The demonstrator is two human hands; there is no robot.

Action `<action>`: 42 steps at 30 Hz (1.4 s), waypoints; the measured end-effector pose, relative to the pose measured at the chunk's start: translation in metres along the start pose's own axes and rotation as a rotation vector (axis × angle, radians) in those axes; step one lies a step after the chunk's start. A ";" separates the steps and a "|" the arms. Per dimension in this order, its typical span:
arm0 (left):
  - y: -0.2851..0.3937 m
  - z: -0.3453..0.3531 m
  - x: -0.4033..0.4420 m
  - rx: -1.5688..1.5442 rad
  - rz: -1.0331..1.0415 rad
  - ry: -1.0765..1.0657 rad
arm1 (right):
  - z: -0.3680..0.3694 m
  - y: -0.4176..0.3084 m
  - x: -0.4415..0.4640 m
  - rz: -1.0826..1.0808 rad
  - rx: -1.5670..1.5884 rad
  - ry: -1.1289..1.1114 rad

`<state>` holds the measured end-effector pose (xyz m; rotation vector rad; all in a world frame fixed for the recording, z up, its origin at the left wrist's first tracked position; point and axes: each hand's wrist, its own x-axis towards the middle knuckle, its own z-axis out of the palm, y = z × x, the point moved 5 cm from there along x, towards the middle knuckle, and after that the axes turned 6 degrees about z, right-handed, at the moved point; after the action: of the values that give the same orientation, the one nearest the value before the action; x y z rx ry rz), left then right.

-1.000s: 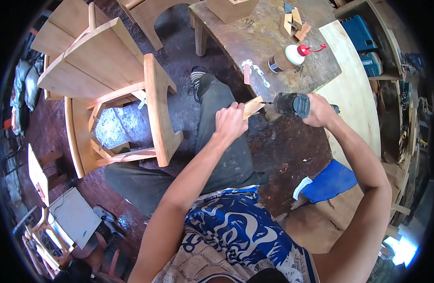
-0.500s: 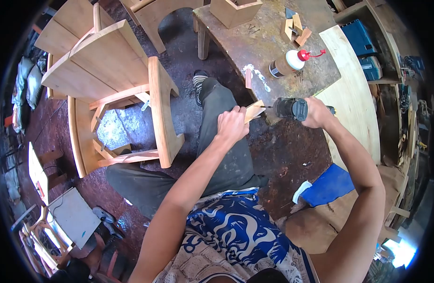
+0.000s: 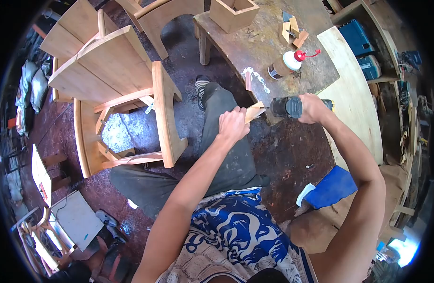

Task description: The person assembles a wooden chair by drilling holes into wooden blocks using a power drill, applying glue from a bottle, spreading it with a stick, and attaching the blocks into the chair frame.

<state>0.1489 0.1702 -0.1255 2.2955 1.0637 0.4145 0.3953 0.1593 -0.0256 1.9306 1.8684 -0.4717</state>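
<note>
My left hand grips a small pale wood block above my thigh, beside the corner of the low worktable. In my right hand is a dark power drill, its bit pointing left at the block's right end. Whether the tip has entered the wood is too small to tell. A glue bottle with a red cap leans over the tabletop, near a reddish wood strip and smeared white glue.
A wooden chair stands at the left. On the table are an open wooden box and small wood pieces. A curved pale board lies to the right, near teal cases and a blue sheet.
The view has shifted slightly, so the chair and table appear lower. The drill and my right hand sit slightly closer to the block, which my left hand still holds.
</note>
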 end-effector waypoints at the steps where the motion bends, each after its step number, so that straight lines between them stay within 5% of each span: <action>1: 0.000 0.001 0.000 0.003 -0.010 -0.011 | 0.001 0.001 0.001 -0.018 -0.014 -0.013; 21: 0.001 0.002 -0.002 -0.029 -0.050 -0.001 | 0.000 -0.009 -0.015 0.139 0.165 -0.015; 33: 0.006 0.000 -0.008 -0.008 -0.072 0.026 | -0.002 -0.021 -0.018 -0.036 0.305 0.081; 42: 0.004 0.002 -0.010 -0.017 -0.085 0.069 | -0.003 -0.029 -0.026 0.146 0.451 0.001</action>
<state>0.1463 0.1595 -0.1247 2.2262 1.1827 0.4698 0.3655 0.1388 -0.0114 2.3280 1.7099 -0.9073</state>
